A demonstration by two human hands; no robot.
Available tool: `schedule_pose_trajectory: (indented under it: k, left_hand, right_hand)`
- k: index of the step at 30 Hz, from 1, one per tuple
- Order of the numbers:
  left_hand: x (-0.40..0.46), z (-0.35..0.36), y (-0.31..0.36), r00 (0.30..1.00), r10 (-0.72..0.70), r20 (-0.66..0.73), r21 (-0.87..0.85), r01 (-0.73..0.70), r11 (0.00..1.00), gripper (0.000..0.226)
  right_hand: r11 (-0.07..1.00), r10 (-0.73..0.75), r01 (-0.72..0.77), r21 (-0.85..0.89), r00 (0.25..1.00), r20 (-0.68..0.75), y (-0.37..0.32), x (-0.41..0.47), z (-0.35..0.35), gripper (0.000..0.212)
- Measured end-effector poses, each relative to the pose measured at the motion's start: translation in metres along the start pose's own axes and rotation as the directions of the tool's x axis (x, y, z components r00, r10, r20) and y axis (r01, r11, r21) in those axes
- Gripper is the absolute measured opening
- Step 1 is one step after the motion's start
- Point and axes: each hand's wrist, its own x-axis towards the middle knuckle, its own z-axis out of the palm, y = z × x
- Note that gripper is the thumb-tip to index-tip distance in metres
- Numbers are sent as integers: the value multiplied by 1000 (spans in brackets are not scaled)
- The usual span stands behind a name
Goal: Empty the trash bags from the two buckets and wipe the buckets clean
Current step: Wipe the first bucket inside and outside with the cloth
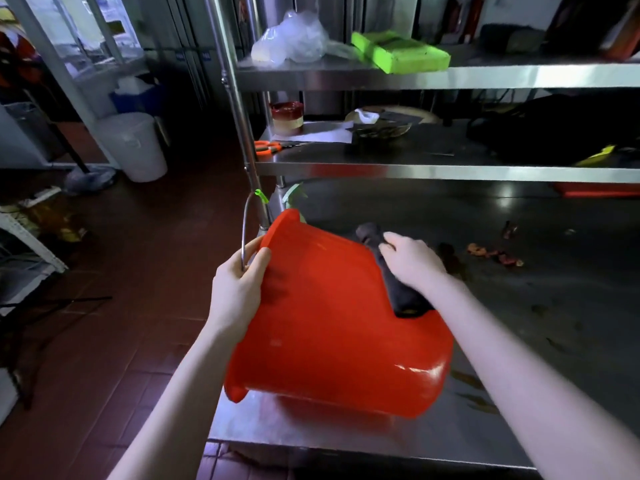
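From the head camera, a red bucket (332, 327) lies tipped on its side at the near left corner of a shiny metal table (519, 306). Its open mouth points to the left, away from the table, and its bottom points to the right.

The left hand (239, 282) holds the rim of the bucket. The thumb is curled over the red edge and the fingers are wrapped around the thin wire handle (246, 226), which sticks up and has a little green clip at the top.

The right hand (412, 261) presses a dark cloth (391, 275) down on the outside wall of the bucket. The fingers are bent over the bunched-up cloth and grip it. The arm hides part of the cloth.

On the table to the right of the bucket there are small food scraps (491, 254) and wet smears.

Above the table is a metal shelf (415, 171) with orange scissors (273, 147), a small red and cream pot (287, 117) and some paper. A higher shelf has a clear plastic bag (294, 38) and a bright green box (401, 51).

A shelf pole (239, 109) stands just behind the bucket's rim.

On the left, the floor has dark red tiles. A white bin (133, 143) stands there, well apart from the table.
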Motion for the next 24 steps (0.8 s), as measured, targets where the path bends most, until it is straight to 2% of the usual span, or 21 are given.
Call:
schedule_pose_trajectory:
  k: [2, 4, 6, 8, 10, 11, 12, 14, 16, 18, 20, 22, 24]
  left_hand:
    - [9, 3, 4, 1000, -15, 0, -1, 15, 1000, 20]
    - [17, 7, 8, 1000, -24, 9, -5, 25, 1000, 20]
    - [23, 10, 9, 999, -29, 35, -23, 30, 999, 19]
    - [25, 9, 7, 998, -28, 51, -51, 31, 998, 18]
    - [23, 7, 2, 998, -24, 58, -58, 28, 998, 19]
    - [20, 6, 1, 998, -20, 62, -62, 24, 998, 20]
    - [18, 5, -1, 998, -22, 65, -70, 26, 997, 22]
    - [13, 2, -3, 997, -27, 65, -85, 33, 996, 23]
    - [10, 0, -7, 998, -24, 55, -80, 28, 996, 25]
    - [8, -3, -9, 999, -20, 45, -83, 24, 996, 28]
    - [8, -4, -9, 999, -31, 37, -98, 34, 995, 30]
    - [8, -4, -7, 998, -44, 41, -117, 48, 992, 32]
    - [9, -4, -5, 997, -54, 61, -157, 63, 986, 33]
  right_hand:
    - [969, -246, 235, -79, 953, -179, 1, -45, 13, 33]
    - [894, -442, 413, -174, 876, -194, 8, -100, 21, 44]
    - [837, -538, 496, -231, 822, -183, 31, -131, 31, 50]
    - [883, -469, 440, -164, 843, -265, 52, -132, 30, 50]
    - [955, -281, 295, -7, 899, -336, 60, -110, 19, 47]
    - [978, -171, 200, 60, 931, -322, 61, -91, 12, 44]
    - [990, -79, 107, 93, 960, -267, 64, -67, 7, 41]
    - [994, 88, -84, 71, 995, -55, 59, -18, -2, 38]
    - [996, 89, -89, -5, 993, 83, 35, 15, -9, 36]
    - [998, -11, 16, -55, 996, 89, -2, 24, -7, 32]
    - [968, -233, 222, -118, 968, -92, -45, 9, 2, 28]
    - [895, -447, 423, -144, 851, -276, -85, -26, 13, 33]
    - [819, -567, 551, -160, 730, -382, -106, -55, 30, 34]
